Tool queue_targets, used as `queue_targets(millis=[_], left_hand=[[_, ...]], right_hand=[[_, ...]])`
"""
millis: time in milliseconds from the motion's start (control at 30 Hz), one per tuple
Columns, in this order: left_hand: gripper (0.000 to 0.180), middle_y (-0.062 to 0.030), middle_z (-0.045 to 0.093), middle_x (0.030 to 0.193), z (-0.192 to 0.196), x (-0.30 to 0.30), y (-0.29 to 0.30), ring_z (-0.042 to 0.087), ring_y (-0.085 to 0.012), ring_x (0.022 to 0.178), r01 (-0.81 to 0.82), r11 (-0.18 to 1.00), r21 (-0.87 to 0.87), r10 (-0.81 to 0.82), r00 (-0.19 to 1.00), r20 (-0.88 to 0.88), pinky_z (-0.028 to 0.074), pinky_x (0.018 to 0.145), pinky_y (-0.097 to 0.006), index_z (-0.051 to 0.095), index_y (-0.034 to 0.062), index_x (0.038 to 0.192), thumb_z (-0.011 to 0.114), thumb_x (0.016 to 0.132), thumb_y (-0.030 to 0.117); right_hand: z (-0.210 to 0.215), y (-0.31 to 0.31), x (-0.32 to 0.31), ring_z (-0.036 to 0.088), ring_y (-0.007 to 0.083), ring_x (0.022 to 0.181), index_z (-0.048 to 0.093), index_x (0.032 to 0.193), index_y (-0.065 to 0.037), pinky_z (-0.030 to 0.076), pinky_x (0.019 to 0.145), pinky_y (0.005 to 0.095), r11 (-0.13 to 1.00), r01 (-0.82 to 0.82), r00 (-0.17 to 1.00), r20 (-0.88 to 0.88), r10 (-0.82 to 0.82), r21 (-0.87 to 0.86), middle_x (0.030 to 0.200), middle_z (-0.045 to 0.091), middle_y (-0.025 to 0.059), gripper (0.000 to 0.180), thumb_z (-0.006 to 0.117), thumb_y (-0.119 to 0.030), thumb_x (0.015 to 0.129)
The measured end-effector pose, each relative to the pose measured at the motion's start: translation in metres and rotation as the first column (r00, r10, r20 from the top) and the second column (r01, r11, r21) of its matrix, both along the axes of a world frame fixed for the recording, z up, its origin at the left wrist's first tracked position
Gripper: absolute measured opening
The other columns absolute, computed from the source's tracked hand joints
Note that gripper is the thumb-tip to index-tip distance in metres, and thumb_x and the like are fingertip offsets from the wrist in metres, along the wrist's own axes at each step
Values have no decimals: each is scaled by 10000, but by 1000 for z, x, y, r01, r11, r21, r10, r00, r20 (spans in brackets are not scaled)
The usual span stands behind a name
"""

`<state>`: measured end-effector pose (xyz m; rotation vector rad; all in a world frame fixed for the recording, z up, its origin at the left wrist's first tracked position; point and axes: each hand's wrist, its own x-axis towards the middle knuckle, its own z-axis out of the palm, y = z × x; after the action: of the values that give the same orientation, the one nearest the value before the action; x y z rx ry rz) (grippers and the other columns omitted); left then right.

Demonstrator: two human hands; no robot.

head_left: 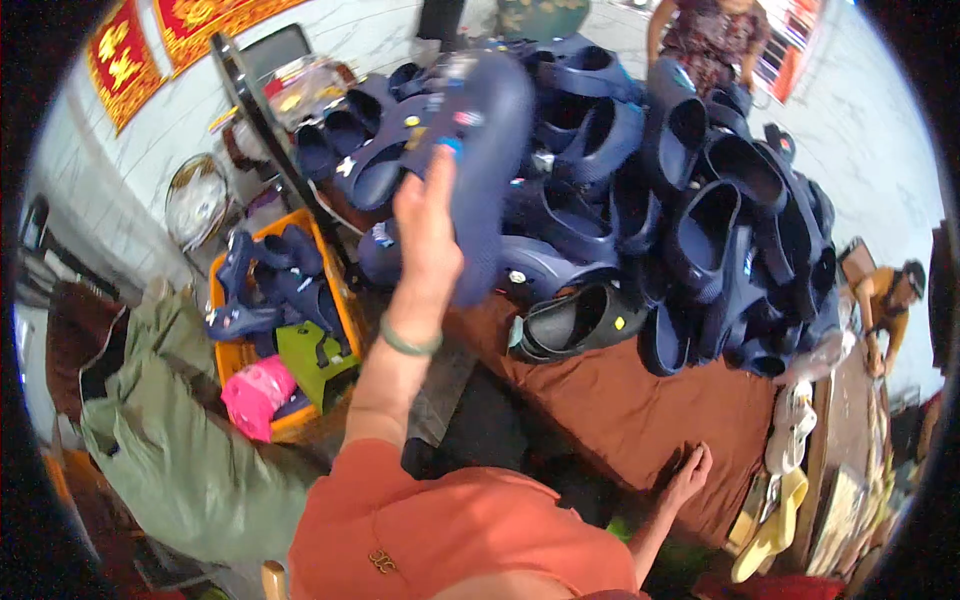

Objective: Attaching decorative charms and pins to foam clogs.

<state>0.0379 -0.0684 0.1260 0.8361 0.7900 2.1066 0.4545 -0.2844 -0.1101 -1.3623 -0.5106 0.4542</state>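
Note:
My left hand [430, 225] is closed on a navy blue foam clog [490, 170], raised at the near left side of a large heap of similar clogs [590, 140]. Motion blurs the held clog, and small coloured charms show on its upper. One black clog [575, 325] lies at the heap's near edge, on brown cloth [640, 400]. Low on the right, my right hand [688, 477] rests at the cloth with fingers stretched out and nothing in it.
An orange crate [285, 425] at left holds more navy clogs, a green bag [318, 362] and a pink bundle [260, 395]. Green fabric [190, 440] drapes beside it. Pale and yellow footwear [775, 530] lines the right edge. Two other people are beyond the heap and at right.

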Motion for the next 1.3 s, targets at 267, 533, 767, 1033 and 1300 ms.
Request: queue_targets(millis=[267, 533, 767, 1033, 1300], left_hand=[[337, -89, 630, 1013, -57, -78, 161, 609, -200, 938, 172, 985, -8, -171, 985, 33, 454, 790, -318, 587, 6, 1016, 589, 903, 324], [481, -76, 585, 1167, -68, -52, 171, 542, -201, 1095, 205, 883, -421, -405, 786, -467, 421, 902, -355, 530, 36, 1191, 542, 915, 430], [591, -161, 542, 1259, -80, -58, 137, 545, -235, 1111, -83, 987, -137, -47, 669, -742, 439, 919, -322, 459, -46, 1304, 624, 869, 319], [120, -54, 650, 739, -3, 53, -37, 643, -212, 685, -44, 715, 697, 511, 714, -478, 482, 622, -335, 645, 76, 758, 604, 829, 163], [148, 50, 609, 822, -13, 43, -138, 600, -138, 785, -145, 445, 884, 455, 887, -83, 393, 729, -386, 601, 170, 780, 513, 897, 195]], right_hand=[[-23, 2, 17, 547, 177, 941, 593, 1007, 29, 425, 867, 295, 991, -14, 894, 442, 74, -136, 1002, 586, 88, 177, 552, -120, 922], [-5, -10, 6, 559, 162, 923, 607, 970, 21, 443, 840, 287, 983, 27, 868, 492, 68, -183, 974, 593, 82, 127, 563, -77, 903], [-7, 8, 10, 549, 121, 873, 600, 995, 16, 445, 796, 258, 972, -98, 835, 514, 197, -213, 920, 593, 30, 151, 555, -109, 925], [1, 0, 9, 565, 188, 950, 586, 1141, 61, 455, 861, 313, 938, -83, 887, 405, 224, -336, 1074, 629, 117, 349, 552, -221, 938], [-6, -6, 14, 560, 212, 953, 595, 1130, 65, 447, 864, 328, 901, -97, 767, 545, 339, -423, 1084, 625, 139, 375, 558, -249, 930]])
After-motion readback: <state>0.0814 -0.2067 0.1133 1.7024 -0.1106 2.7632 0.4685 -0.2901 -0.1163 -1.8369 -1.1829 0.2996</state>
